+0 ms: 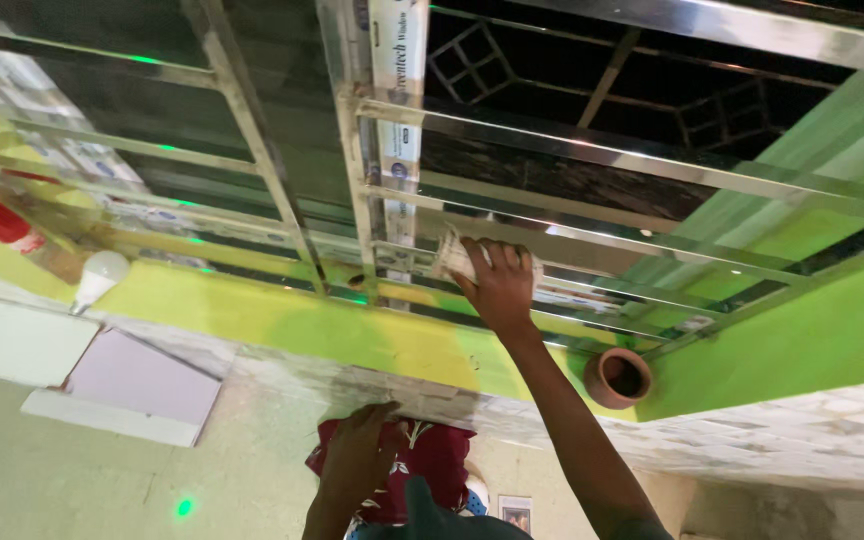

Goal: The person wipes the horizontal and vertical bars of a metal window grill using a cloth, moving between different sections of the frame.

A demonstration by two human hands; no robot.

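Observation:
My right hand (497, 283) reaches up to a window with shiny steel grille bars (592, 153) and presses a crumpled whitish cloth or paper (452, 255) against the lower bars. My left hand (357, 460) rests lower down on the tiled ledge edge (432, 395), over a dark red patterned cloth (437, 455). The window frame upright (352, 150) with a white sticker strip stands just left of my right hand.
A small brown clay pot (618, 377) sits on the green sill right of my right arm. A white bulb (97, 278) and a red-capped bottle (7, 228) lie on the sill at the left. A white board (132, 385) leans below. Green wall (812, 340) at right.

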